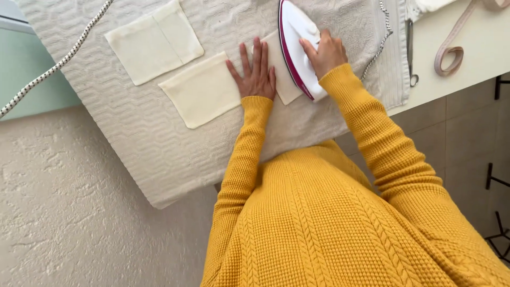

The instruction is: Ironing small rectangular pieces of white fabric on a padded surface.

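Note:
My right hand [325,52] grips the handle of a white iron with a magenta stripe [294,45], which rests on a cream fabric piece [284,87]. My left hand [255,72] lies flat, fingers spread, on the white textured towel, touching the edge of that piece and of a second cream square [202,90] to its left. A third, larger cream piece [151,40] with a fold line lies further left. Both arms wear yellow knit sleeves.
The white towel [159,149] covers a board whose edge runs diagonally. A black-and-white braided cord [53,66] crosses the far left. Scissors [410,50] and a pink measuring tape [451,45] lie on the pale table at right. Tiled floor shows below right.

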